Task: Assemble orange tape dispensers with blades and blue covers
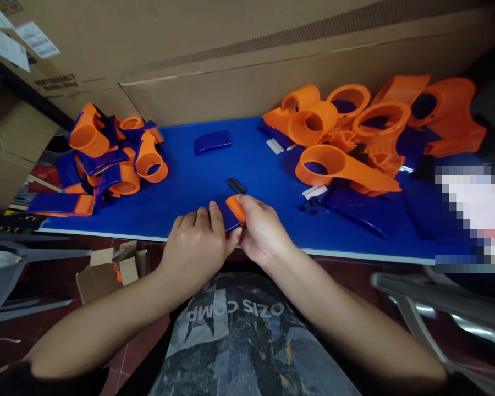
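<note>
Near the table's front edge, my left hand [198, 236] and my right hand [264, 228] are closed on one orange and blue plastic tape dispenser [236, 209]. The left fingers wrap over its blue part, while the right thumb presses on the orange end. Most of the dispenser is hidden by my hands. Just beyond them lies a small black strip-like piece [236, 185]. Farther back rests a single curved blue cover [212, 143].
On the left is a heap of orange and blue dispensers [119, 165]. Orange dispenser bodies [346, 165], blue covers [361, 212] and small white pieces [314, 192] lie right. Cardboard [231, 82] stands behind the blue table [181, 181]. An open box [101, 275] sits on the floor.
</note>
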The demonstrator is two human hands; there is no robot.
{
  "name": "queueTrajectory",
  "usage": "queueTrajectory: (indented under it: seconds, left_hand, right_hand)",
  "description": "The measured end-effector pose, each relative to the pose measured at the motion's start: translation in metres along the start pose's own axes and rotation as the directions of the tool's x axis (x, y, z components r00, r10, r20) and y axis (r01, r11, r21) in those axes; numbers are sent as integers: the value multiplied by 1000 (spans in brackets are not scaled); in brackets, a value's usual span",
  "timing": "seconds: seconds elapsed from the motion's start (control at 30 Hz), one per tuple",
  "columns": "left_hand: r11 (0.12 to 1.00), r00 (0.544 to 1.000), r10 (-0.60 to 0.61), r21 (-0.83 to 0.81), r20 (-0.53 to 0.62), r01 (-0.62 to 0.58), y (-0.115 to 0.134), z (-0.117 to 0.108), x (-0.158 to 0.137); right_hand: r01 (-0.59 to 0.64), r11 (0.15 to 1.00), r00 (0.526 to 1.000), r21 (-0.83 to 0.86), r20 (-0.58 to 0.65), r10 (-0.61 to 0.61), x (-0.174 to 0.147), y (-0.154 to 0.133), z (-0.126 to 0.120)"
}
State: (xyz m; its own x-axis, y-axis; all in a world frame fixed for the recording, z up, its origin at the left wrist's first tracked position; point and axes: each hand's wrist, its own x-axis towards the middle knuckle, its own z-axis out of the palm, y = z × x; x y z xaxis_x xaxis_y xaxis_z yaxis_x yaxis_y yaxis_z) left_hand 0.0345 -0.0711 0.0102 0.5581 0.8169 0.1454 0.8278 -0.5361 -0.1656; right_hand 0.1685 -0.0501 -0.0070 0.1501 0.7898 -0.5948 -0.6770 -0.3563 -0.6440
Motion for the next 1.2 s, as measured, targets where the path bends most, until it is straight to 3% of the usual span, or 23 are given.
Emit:
queueTrajectory:
  seconds: [0.13, 0.37, 0.73, 1.2]
  left_hand:
    - [996, 1000, 5, -86, 28, -3, -7, -5, 0]
    - [939, 981, 180, -311, 78, -147, -24, -15, 2]
    - [917, 974, 226, -337, 3, -212, -32, -6, -2]
    - [898, 947, 307, -300, -98, -322, -34, -3, -12]
  right_hand:
    - [-9, 998, 999, 55, 33, 7, -2, 3, -2]
    - [36, 995, 996, 94, 80, -43, -1, 6, -3]
    - [59, 993, 995, 104, 78, -67, -3, 4, -2]
    - [-9, 995, 998, 104, 62, 3, -9, 2, 2]
